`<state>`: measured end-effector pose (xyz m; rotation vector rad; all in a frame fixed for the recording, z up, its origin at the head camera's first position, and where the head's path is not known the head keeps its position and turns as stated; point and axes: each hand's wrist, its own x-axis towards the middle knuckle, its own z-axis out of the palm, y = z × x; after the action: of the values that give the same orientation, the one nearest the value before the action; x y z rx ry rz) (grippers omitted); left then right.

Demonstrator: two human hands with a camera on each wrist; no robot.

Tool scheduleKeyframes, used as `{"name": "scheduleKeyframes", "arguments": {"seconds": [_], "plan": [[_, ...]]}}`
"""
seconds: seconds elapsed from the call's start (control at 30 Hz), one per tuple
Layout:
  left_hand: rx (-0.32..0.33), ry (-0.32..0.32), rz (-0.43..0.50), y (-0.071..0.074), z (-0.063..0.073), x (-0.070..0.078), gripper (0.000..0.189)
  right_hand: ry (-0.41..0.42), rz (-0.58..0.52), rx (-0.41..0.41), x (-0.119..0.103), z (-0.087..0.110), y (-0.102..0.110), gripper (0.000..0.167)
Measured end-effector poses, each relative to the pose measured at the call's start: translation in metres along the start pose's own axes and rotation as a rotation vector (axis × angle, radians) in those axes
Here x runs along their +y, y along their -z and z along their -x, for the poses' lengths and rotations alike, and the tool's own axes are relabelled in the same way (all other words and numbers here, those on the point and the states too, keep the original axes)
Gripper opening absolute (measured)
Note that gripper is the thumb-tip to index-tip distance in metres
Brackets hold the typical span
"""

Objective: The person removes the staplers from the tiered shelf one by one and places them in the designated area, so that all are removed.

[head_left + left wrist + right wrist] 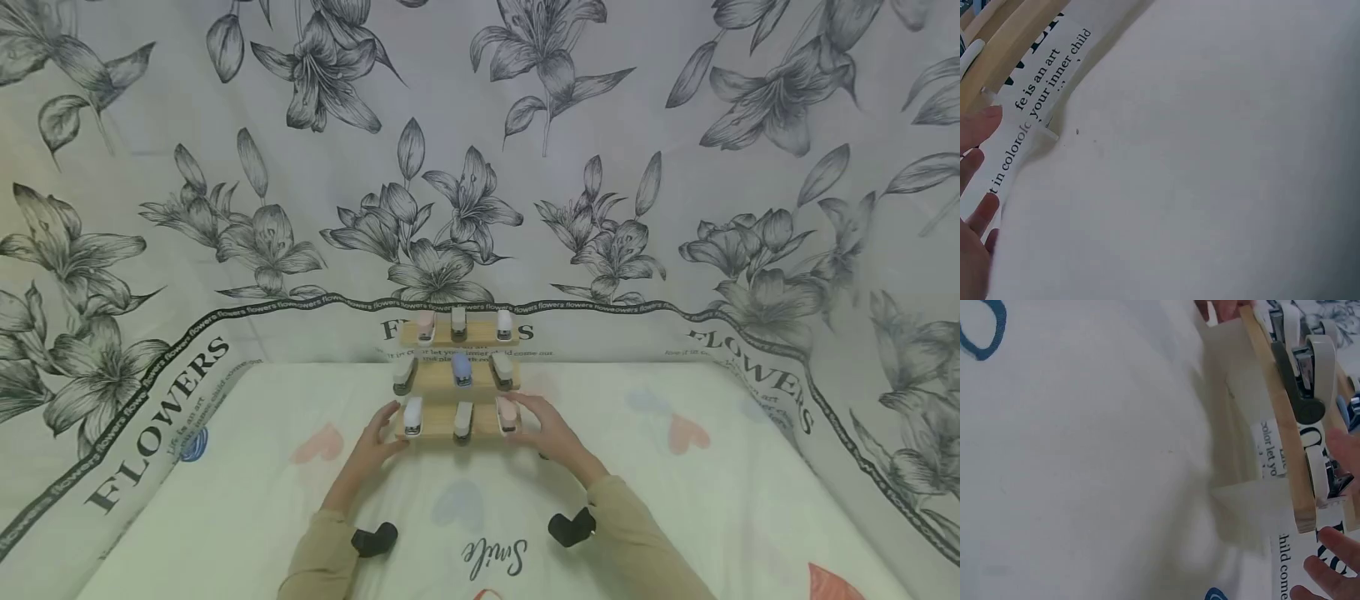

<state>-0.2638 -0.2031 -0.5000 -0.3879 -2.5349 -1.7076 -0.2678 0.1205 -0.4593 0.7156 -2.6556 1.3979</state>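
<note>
A wooden three-tier rack [435, 379] holds several small staplers. On its lowest shelf stand a white stapler [413, 415], a grey-beige stapler [462, 421] and a pink stapler [507, 413]. My left hand [372, 442] is at the left end of that shelf; its fingers [984, 209] are spread, with one fingertip right at the wood. At the opposite end, my right hand [553, 429] reaches round the shelf corner beside the pink stapler. One finger [1344, 450] overlaps this stapler in the right wrist view, while the other fingers extend loosely past the shelf end.
A blue stapler [461, 369] sits mid-rack between two grey ones; pink, grey and white staplers line the top shelf. The rack stands on a pale printed cloth [660, 533] near a flower-patterned curtain [615, 200] behind. Black wrist mounts [375, 540] show at both sleeves.
</note>
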Motion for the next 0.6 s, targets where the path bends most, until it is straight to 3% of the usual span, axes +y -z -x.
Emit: {"name": "scheduleKeyframes", "arguments": {"seconds": [0.13, 0.3, 0.47, 0.6], "plan": [[0.001, 0.058, 0.074, -0.005, 0.000, -0.008, 0.064, 0.006, 0.025, -0.010, 0.003, -0.003, -0.001, 0.059], [-0.031, 0.032, 0.165, -0.006, 0.003, -0.012, 0.062, -0.029, -0.065, 0.054, 0.005, -0.003, -0.006, 0.051], [-0.045, 0.044, 0.183, -0.004, 0.010, -0.012, 0.062, -0.033, -0.150, 0.009, 0.009, 0.001, -0.016, 0.045], [-0.032, 0.061, 0.175, -0.003, 0.015, -0.015, 0.062, -0.015, -0.180, 0.023, 0.008, 0.000, -0.025, 0.043]]}}
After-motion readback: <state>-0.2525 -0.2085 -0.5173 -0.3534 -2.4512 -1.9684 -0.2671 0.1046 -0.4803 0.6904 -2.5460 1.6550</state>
